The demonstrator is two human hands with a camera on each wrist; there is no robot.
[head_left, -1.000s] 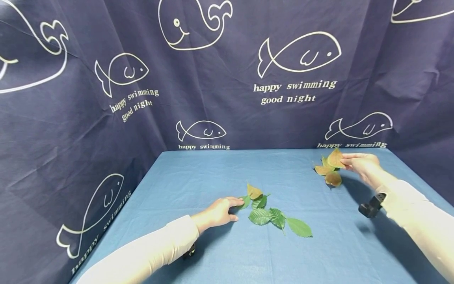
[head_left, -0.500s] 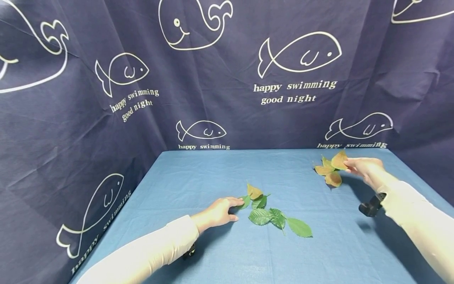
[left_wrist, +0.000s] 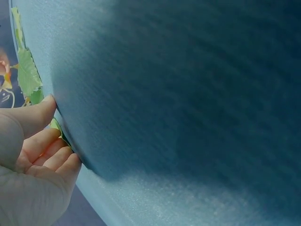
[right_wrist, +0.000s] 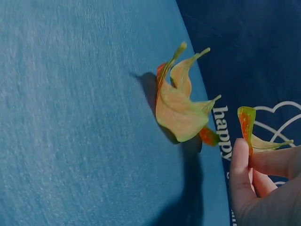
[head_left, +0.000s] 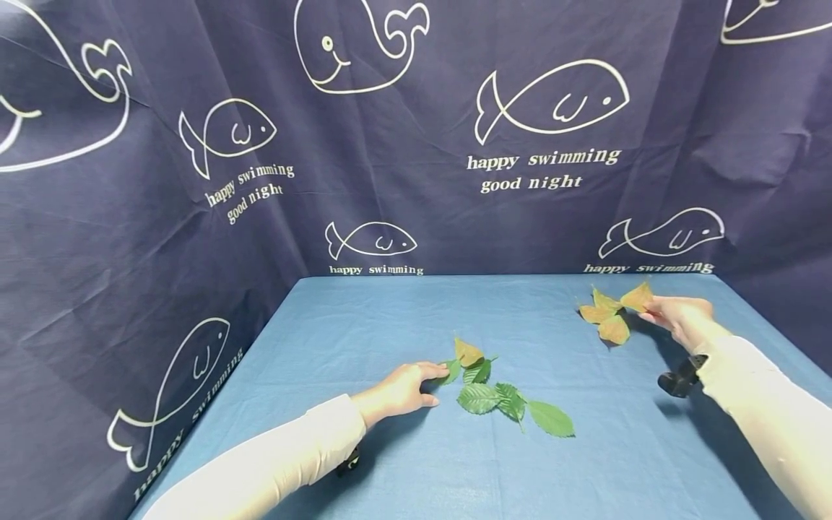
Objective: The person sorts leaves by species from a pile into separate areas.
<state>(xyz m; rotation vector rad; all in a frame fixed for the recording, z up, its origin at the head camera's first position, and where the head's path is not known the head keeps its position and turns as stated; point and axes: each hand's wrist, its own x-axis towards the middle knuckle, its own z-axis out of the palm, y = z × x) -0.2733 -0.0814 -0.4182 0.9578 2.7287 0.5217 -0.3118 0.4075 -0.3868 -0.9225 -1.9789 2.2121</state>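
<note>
Pinch grip: right hand [head_left: 682,318] holds a yellow leaf [head_left: 636,297], far right; overtight pressure could tear it. Left hand [head_left: 403,390], unclenched, touches a green leaf [head_left: 453,371].

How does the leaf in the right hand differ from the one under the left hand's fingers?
Color: the held leaf is yellow-orange, while the touched leaf is green.
Pose: the right hand pinches the held leaf off the blue cloth; the touched leaf lies on it, partly covered by the left hand.
Place: the held leaf is nearer the far edge than the touched leaf.
Shared: each is in contact with a hand.
</note>
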